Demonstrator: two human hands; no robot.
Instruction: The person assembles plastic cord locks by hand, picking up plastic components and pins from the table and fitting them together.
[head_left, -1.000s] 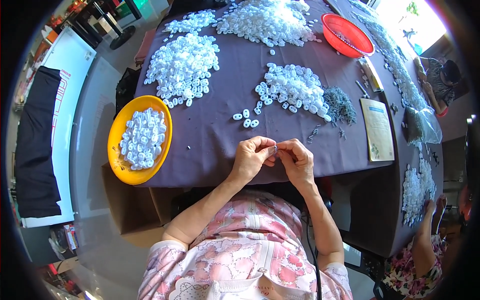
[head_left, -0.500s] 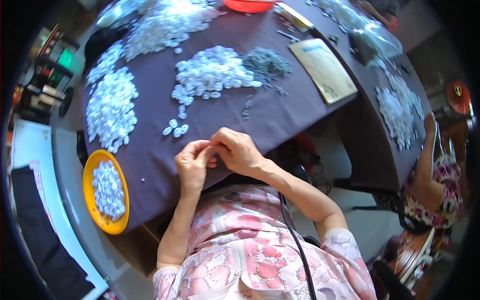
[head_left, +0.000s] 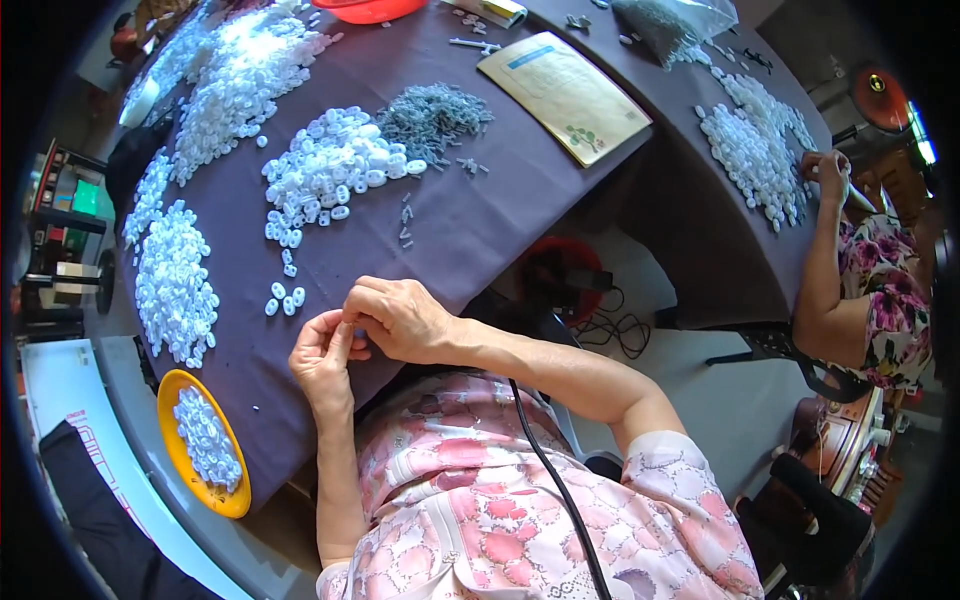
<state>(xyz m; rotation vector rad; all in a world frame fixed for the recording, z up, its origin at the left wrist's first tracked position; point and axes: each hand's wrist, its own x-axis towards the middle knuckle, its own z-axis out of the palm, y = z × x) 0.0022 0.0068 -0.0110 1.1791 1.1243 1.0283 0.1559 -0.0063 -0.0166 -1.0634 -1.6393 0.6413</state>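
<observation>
My left hand (head_left: pixel 325 365) and my right hand (head_left: pixel 400 318) meet above the near edge of the dark-covered table, fingertips pinched together. Whatever sits between them is too small and hidden to make out. Just beyond lie several loose white oval pieces with holes (head_left: pixel 285 298). A trail of the same pieces leads up to a larger white pile (head_left: pixel 335 165). Against that pile's right side rests a heap of small grey pin-like parts (head_left: pixel 435 118), and a few strays (head_left: pixel 406 220) lie nearer to me.
A yellow plate (head_left: pixel 225 502) of white pieces sits at the near left table edge. More white heaps (head_left: pixel 178 280) spread along the left side. A red basin (head_left: pixel 370 8) and a tan envelope (head_left: pixel 570 95) lie farther back. At right, a co-worker's hand (head_left: pixel 826 172) is beside another pile (head_left: pixel 750 160).
The view has swung to the right, so the table things appear farther left. My hands stay pinched together. More of the co-worker's arm and hand shows now.
</observation>
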